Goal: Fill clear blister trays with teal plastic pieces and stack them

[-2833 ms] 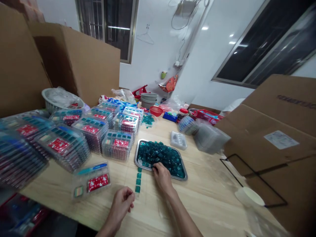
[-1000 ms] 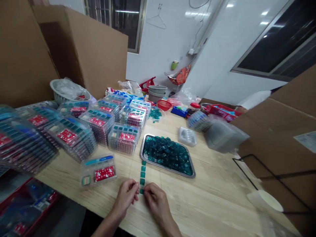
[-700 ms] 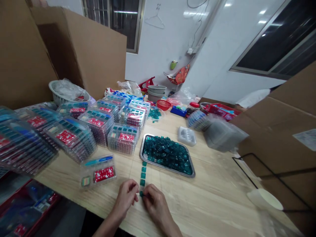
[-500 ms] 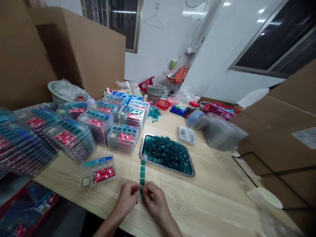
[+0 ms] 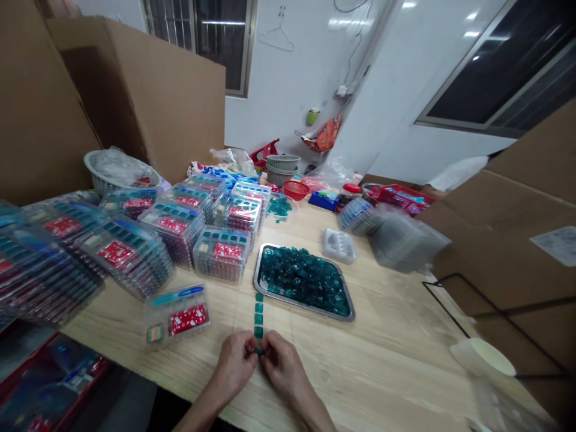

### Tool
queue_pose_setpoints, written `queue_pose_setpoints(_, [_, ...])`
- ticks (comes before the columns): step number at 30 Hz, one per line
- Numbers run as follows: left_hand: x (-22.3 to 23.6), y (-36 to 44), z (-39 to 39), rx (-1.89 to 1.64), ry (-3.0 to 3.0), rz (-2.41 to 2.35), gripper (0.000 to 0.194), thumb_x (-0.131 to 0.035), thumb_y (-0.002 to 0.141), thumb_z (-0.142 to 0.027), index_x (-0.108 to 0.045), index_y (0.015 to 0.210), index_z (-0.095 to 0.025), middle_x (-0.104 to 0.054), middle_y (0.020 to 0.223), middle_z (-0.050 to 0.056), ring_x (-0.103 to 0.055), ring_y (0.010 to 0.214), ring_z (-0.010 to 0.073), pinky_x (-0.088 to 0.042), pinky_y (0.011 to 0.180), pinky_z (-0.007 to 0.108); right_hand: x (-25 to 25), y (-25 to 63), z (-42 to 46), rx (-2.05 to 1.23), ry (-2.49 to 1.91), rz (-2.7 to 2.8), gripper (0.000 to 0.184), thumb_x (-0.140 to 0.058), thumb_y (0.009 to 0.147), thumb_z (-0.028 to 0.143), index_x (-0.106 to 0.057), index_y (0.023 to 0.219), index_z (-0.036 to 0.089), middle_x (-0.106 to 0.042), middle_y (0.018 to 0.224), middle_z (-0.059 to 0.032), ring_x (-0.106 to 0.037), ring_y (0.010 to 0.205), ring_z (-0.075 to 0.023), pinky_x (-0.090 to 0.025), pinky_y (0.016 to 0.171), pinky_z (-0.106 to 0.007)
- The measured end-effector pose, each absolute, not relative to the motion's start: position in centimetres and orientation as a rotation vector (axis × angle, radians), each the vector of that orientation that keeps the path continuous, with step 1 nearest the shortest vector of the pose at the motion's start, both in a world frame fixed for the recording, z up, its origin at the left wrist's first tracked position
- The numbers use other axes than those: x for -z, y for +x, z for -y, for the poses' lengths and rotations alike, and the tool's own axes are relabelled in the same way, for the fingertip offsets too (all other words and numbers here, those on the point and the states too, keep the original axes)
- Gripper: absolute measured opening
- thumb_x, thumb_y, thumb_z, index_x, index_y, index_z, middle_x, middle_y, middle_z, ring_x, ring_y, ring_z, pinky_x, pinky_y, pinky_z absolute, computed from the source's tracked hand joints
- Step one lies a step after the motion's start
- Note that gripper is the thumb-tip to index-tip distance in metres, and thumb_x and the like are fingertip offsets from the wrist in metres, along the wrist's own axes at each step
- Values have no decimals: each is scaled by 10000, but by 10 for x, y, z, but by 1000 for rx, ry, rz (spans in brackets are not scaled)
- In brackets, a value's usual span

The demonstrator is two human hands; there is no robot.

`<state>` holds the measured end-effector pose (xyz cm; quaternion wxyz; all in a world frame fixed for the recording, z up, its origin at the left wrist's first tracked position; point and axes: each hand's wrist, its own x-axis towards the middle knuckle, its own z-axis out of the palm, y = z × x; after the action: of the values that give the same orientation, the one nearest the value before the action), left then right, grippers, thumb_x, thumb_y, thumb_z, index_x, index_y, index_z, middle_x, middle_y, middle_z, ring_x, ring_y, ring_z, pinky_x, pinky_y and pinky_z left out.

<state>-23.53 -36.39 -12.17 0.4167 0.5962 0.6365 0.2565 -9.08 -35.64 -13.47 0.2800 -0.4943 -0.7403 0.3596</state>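
Note:
A small teal square [image 5: 258,351] is pinched between the fingertips of my left hand [image 5: 236,357] and my right hand [image 5: 281,360], low over the table. Just beyond it, several glossy teal squares [image 5: 258,319] lie in a straight row leading up to a metal tray [image 5: 351,307]. Heaped in that tray are many more teal pieces [image 5: 306,279]. To the left of my left hand lies a clear plastic case [image 5: 164,333] with a blue pen [image 5: 180,294], a red patterned packet [image 5: 188,320] and a small striped block in it.
Stacks of filled clear cases [image 5: 222,255] crowd the left of the table. Behind the tray sit a white molded tray [image 5: 338,246], a red basket [image 5: 296,190] and a dish of teal pieces [image 5: 279,207]. Cardboard [image 5: 499,240] and a black wire frame [image 5: 445,306] stand at right.
My fingertips have come closer together around the nearest teal square, which now looks tilted between them. The camera view has shifted very slightly; the tray and cases stay put.

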Motion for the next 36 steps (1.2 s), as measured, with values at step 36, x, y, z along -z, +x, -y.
queue_pose_setpoints(36, [132,-227,351,-613,1477,-1642,145,-483,691,-67,-556,640,-181,-484,481,-60,-486,448,103,-358,497,203,139,-87,345,-1315,-1404,1670,141,-501,645,106,-456,726,211,-506,558,63,-502,500,-113,-354,479,-200])
